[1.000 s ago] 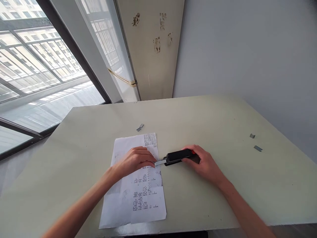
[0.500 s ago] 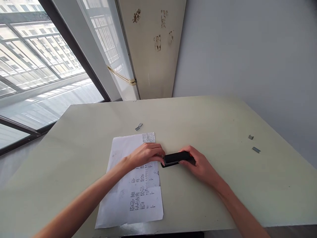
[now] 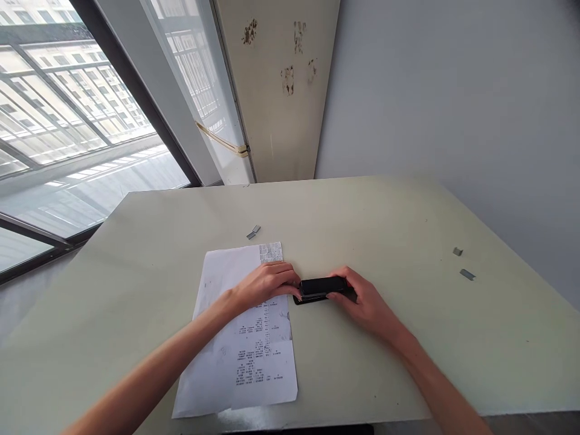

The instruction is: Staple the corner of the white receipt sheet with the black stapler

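Note:
A black stapler (image 3: 322, 287) lies on the table just right of the printed paper (image 3: 267, 374). My right hand (image 3: 357, 296) grips its right end, thumb along the near side and fingers over the far side. At the stapler's left end, my left hand (image 3: 274, 281) has its fingers bent together, with thumb and fingertips touching the front of the stapler. That hand reaches across the upper part of the paper and hides some of the print. Whether anything small sits between the left fingertips cannot be seen.
Two small staple strips (image 3: 254, 232) lie beyond the paper's top edge. Farther right are a short staple strip (image 3: 457, 251) and a longer staple strip (image 3: 467, 275). The pale table (image 3: 385, 223) ends at a grey wall (image 3: 453, 90), with a window (image 3: 67, 109) at the left.
Both hands keep nearly the same hold at the two ends of the stapler. The whole view has shifted very slightly; the paper and staple strips stay in place.

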`<state>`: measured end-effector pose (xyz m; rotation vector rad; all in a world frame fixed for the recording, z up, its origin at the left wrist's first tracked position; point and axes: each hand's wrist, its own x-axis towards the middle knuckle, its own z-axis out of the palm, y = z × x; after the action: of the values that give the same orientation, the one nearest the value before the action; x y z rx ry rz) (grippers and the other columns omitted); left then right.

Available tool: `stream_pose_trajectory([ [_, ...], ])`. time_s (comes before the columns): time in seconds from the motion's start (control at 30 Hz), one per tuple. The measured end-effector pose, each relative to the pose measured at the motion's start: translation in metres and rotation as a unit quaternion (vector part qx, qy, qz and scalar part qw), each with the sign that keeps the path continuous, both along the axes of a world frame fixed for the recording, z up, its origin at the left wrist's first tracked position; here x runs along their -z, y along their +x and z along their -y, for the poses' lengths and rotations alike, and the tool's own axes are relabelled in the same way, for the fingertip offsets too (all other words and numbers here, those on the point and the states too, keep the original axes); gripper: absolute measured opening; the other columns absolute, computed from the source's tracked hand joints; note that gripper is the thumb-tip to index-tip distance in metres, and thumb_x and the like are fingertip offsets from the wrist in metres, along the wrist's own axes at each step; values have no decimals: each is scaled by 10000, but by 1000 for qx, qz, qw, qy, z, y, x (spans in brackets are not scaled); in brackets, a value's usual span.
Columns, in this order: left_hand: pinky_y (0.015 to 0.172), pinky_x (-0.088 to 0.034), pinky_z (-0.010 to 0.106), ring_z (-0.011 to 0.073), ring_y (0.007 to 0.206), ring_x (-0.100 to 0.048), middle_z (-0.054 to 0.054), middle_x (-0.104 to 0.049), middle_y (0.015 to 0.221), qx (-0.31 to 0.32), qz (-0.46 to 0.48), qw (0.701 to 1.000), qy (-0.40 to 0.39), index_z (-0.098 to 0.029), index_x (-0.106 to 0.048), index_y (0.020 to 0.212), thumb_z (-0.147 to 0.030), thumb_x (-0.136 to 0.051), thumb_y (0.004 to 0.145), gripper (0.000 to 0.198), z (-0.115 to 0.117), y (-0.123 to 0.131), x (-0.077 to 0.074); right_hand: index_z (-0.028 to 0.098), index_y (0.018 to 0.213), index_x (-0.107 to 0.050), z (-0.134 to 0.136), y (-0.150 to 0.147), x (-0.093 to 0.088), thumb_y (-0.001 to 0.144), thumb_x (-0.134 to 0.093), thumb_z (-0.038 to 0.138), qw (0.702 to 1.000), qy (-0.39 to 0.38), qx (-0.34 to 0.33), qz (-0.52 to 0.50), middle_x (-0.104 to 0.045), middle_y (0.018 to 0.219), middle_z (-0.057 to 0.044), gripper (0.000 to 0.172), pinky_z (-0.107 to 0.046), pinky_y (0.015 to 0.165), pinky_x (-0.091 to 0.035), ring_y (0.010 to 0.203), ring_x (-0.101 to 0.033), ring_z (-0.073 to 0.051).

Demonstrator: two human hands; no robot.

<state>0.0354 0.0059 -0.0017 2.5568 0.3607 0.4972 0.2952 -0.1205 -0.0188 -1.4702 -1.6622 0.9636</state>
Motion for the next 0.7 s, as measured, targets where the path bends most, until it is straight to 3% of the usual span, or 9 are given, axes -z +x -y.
stream_pose_trajectory([
  [0.17, 785, -504, 319, 191, 839, -676, 46, -729, 942, -49, 10, 998, 40, -208, -694, 1075, -512, -607, 1042, 318, 0, -13, -1, 281, 1127, -609, 1, -1, -3, 1011, -603, 555, 1000, -8, 15, -2, -696, 1067, -34, 298, -337, 775, -511, 907, -631, -219],
  [0.27, 895, -518, 392, 241, 969, -672, 65, -728, 1038, -178, -13, 982, 65, -227, -678, 1115, -504, -572, 1061, 302, -8, -31, -3, 291, 1146, -624, 3, -2, -5, 1004, -600, 573, 1000, -18, 21, 4, -714, 1105, -39, 316, -343, 778, -527, 928, -638, -227],
  [0.37, 943, -512, 459, 278, 1022, -637, 84, -690, 1090, -325, -57, 941, 74, -225, -646, 1148, -500, -526, 1070, 310, -17, -54, 0, 295, 1148, -637, 4, -3, -5, 996, -603, 580, 999, -20, 33, 16, -725, 1122, -47, 325, -360, 795, -542, 926, -634, -235],
  [0.43, 989, -493, 501, 306, 1082, -611, 109, -663, 1152, -381, -76, 917, 93, -217, -628, 1184, -501, -508, 1067, 330, -19, -67, 6, 296, 1145, -646, 4, -3, -5, 989, -615, 575, 999, -17, 38, 20, -730, 1130, -50, 321, -366, 812, -548, 933, -636, -238],
  [0.57, 1078, -429, 550, 346, 1210, -549, 163, -601, 1301, -426, -67, 892, 134, -198, -589, 1294, -494, -480, 1069, 388, -13, -75, 16, 298, 1133, -661, 5, -4, -5, 974, -646, 562, 999, -11, 44, 17, -740, 1131, -41, 309, -357, 838, -554, 953, -658, -235],
  [0.7, 1087, -400, 548, 347, 1211, -531, 152, -619, 1273, -402, -72, 904, 126, -198, -587, 1306, -508, -459, 1075, 407, -4, -70, 15, 299, 1157, -669, 6, -5, -3, 971, -647, 578, 999, -13, 48, 16, -743, 1158, -45, 336, -357, 832, -555, 978, -668, -245],
])
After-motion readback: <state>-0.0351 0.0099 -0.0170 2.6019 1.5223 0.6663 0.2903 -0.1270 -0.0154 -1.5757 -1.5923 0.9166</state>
